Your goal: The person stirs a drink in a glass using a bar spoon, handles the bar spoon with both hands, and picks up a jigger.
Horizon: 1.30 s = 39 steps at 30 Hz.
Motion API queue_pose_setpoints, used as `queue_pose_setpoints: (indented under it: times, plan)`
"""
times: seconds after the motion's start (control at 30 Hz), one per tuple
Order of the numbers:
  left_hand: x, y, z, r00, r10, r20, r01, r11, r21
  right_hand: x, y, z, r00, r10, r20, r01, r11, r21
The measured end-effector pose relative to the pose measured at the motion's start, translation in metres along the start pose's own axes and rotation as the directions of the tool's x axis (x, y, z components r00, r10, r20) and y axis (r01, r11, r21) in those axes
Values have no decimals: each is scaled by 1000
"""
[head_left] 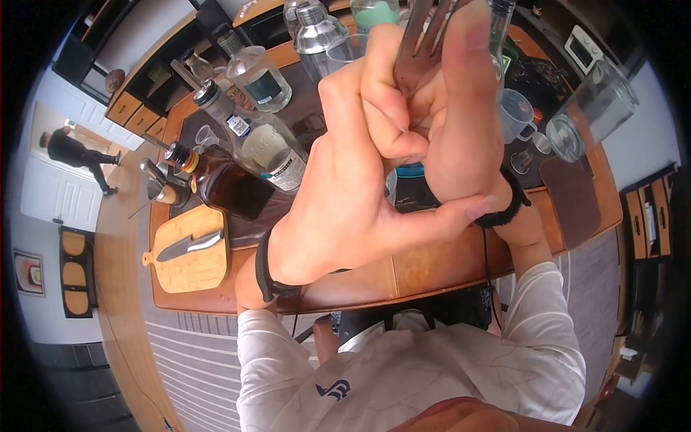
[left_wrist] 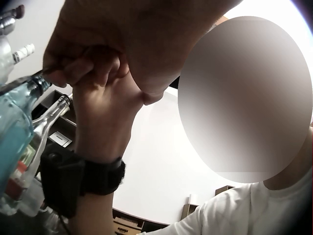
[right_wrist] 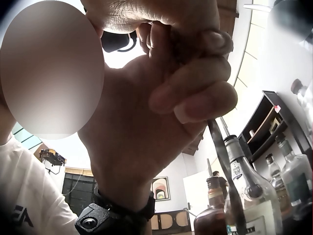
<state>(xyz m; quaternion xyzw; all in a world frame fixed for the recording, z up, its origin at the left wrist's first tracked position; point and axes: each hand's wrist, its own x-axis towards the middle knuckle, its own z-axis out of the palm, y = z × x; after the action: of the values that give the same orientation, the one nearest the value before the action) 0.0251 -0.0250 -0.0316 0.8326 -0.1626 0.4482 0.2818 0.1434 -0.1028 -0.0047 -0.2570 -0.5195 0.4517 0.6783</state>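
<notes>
Both of my hands are raised together close to the head camera, over the table. From between them the fork end of a bar spoon [head_left: 417,54] sticks up, its tines partly hidden; its dark twisted stem [right_wrist: 226,166] runs down below the fingers in the right wrist view. My left hand [head_left: 345,180] grips the stem with curled fingers, its thumb stretched across the heel of my right hand. My right hand [head_left: 464,137] holds it from the other side, its thumb upright beside the tines. Most of its fingers are hidden.
A cutting board [head_left: 180,270] with a knife [head_left: 191,245] lies at the table's left. Behind it stand a brown bottle [head_left: 230,183] and a clear bottle [head_left: 266,147]. A shaker [head_left: 314,32], a measuring jug [head_left: 515,115] and a glass jar [head_left: 594,111] stand farther back. A person [head_left: 78,155] is in the background.
</notes>
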Motion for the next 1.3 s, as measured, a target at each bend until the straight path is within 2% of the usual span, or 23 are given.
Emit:
queue_pose_setpoints:
  times: [0.27,0.4,0.57,0.6,0.67,0.7,0.9,1.0,1.07,1.2,1.3]
  plan:
    - [3,3,-2,995,-93,46,90,994,61,2,5,11,999,-43,8,43,999,-19]
    - [-2,-2,2,994,-103,25,99,989,113,-1,3,5,998,-64,12,65,998,-28]
    - [-6,0,4,981,-188,53,195,958,-209,-3,3,5,996,-90,20,90,995,-41]
    - [-7,-2,5,981,-187,52,194,959,-209,-4,3,5,995,-95,22,96,994,-44]
    - [-10,-9,8,977,-197,83,214,901,-377,-8,2,6,994,-106,25,107,993,-49]
    - [-10,-8,8,977,-196,83,213,901,-377,-13,0,4,993,-112,26,113,992,-51]
    - [-2,7,0,987,-122,107,139,975,-171,-18,-4,-5,989,-145,36,148,987,-68]
    - [-3,13,-3,983,-134,123,149,981,-121,-17,-4,-6,986,-158,45,161,984,-76]
    - [-2,19,-6,968,-205,142,213,976,-45,-17,-4,-6,985,-166,50,170,982,-80]
    - [-3,15,-5,977,-170,128,175,984,-31,-11,1,-1,981,-186,55,190,978,-88]
    - [-2,13,-4,966,-230,115,228,973,30,-3,5,2,978,-200,59,205,974,-94]
